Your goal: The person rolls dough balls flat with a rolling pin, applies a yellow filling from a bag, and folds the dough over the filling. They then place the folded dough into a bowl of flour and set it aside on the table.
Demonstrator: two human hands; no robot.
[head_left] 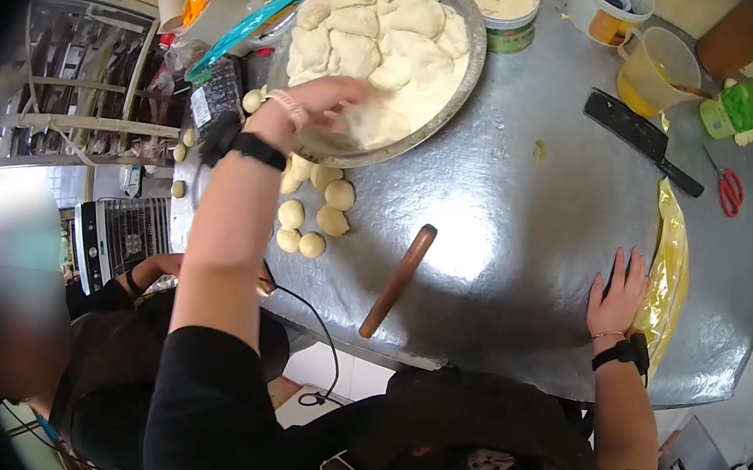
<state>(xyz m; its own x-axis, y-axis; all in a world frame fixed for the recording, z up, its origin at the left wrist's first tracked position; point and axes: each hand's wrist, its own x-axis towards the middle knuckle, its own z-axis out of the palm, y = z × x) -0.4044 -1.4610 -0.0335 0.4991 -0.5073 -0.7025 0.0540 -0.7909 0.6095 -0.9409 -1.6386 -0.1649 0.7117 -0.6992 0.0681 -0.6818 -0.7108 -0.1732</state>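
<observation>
My left hand [329, 102] is over the front left part of a large round metal tray [475, 59] of white flour and flattened dough pieces [352, 52]. Motion blurs its fingers, so what they hold, if anything, cannot be made out. Several round dough balls [339, 195] sit on the metal table just in front of the tray. A wooden rolling pin [398, 281] lies at a slant near the middle of the table. My right hand [618, 298] rests flat on the table at the right, fingers spread, beside a yellow plastic strip [668, 271].
A black cleaver [630, 125] and red-handled scissors [730, 192] lie at the right. Along the back stand a tub of batter [503, 4], a plastic jug [656, 67] and a green container [745, 106]. Another person [113, 353] is at the left, one hand near the table edge.
</observation>
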